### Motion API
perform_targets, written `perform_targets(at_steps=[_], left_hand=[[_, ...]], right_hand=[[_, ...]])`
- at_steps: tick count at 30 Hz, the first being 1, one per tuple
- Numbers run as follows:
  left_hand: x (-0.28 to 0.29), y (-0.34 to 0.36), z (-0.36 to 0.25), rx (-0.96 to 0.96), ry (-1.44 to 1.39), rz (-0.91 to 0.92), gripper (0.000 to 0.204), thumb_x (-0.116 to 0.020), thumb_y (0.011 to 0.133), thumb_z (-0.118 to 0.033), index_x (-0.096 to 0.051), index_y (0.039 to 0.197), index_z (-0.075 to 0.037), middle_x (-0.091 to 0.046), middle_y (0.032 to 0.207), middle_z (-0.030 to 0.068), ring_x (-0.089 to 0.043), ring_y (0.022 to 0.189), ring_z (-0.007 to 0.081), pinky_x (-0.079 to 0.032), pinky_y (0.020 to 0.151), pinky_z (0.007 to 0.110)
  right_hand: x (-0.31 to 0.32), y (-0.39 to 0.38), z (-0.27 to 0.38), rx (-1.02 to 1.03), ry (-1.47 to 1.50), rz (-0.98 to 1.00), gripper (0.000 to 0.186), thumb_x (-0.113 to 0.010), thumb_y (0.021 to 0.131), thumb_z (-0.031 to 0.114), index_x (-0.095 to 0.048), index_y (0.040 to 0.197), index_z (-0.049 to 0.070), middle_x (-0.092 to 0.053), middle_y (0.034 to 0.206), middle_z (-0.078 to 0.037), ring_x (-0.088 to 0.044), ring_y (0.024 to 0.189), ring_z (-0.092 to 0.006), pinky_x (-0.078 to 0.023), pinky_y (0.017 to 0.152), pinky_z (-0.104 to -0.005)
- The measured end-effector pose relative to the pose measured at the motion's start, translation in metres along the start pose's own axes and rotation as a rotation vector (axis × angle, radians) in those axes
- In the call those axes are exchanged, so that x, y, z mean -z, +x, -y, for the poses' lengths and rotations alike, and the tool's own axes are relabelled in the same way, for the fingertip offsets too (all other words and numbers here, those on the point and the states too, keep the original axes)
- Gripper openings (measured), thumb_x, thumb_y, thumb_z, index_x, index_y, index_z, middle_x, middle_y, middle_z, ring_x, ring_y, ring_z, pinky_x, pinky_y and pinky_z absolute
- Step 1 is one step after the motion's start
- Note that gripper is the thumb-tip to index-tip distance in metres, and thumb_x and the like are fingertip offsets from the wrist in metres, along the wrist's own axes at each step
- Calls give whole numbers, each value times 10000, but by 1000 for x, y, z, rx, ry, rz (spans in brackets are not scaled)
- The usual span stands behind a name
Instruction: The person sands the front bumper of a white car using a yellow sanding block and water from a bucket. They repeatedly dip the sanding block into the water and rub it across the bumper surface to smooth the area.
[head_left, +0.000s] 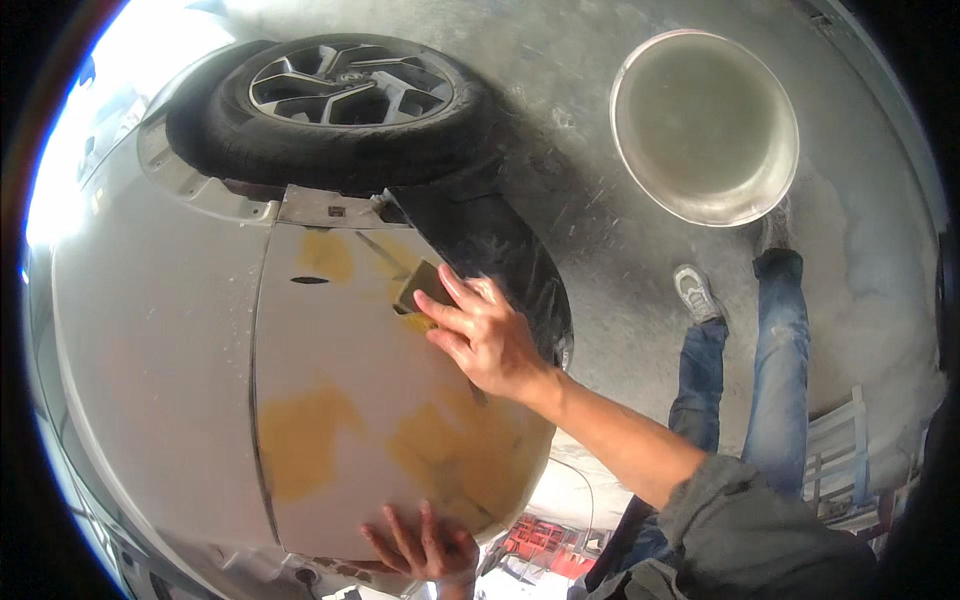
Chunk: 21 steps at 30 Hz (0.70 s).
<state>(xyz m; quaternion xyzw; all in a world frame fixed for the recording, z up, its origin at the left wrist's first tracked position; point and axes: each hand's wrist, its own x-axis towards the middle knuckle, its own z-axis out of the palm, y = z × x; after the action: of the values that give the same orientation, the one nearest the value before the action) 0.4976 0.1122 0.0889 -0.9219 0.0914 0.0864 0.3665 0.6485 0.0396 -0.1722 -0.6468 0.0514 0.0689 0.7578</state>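
My right hand (483, 335) is closed on a small dark sanding block (422, 284), pressed to the light grey car body panel (345, 350) below the wheel. Its fingers lie over the block's right side and hide part of it. Yellow-brown filler patches (308, 440) show on the panel around both hands. At the panel's lower edge rests my left hand (425, 545), its fingers spread flat against the surface and holding nothing.
A car wheel (350, 100) stands at the upper left, with a black plastic liner (490, 250) beside the panel. A round metal basin of cloudy water (622, 140) sits on the concrete floor. Two legs in jeans (780, 360) are at right, near a metal frame (840, 450).
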Motion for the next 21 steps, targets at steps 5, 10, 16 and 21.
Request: perform_targets(at_steps=[5,10,16,21], left_hand=[[0,-4,8,-23,56,-13,420,-475,991,-398,-720,1277,-212,-583,1496,168,-374,1465,543,-4,1184,784],[0,3,0,-45,63,-29,457,-448,1015,-461,-710,1300,-219,-571,1510,165,-375,1473,524,30,1190,774],[2,-1,4,1,50,-14,472,-448,1009,-481,-719,1293,-219,-566,1516,166,-378,1472,520,12,1198,766],[2,7,3,-66,92,-13,468,-461,998,-456,-725,1281,-194,-580,1501,169,-389,1467,517,9,1204,759]], right_hand=[[19,-105,36,-4,-16,72,498,-797,856,188,-715,1345,143,-521,1526,-243,-595,1112,-345,-529,992,-406],[0,-20,15,-30,-26,-34,479,-799,859,174,-720,1329,129,-542,1507,-238,-604,1111,-370,-557,935,-414],[22,-113,47,-82,-20,39,497,-782,880,213,-703,1368,163,-495,1551,-243,-599,1087,-338,-532,977,-419],[1,-20,1,-121,-74,-41,455,-748,920,255,-699,1357,139,-577,1460,-246,-621,1058,-348,-569,889,-381]])
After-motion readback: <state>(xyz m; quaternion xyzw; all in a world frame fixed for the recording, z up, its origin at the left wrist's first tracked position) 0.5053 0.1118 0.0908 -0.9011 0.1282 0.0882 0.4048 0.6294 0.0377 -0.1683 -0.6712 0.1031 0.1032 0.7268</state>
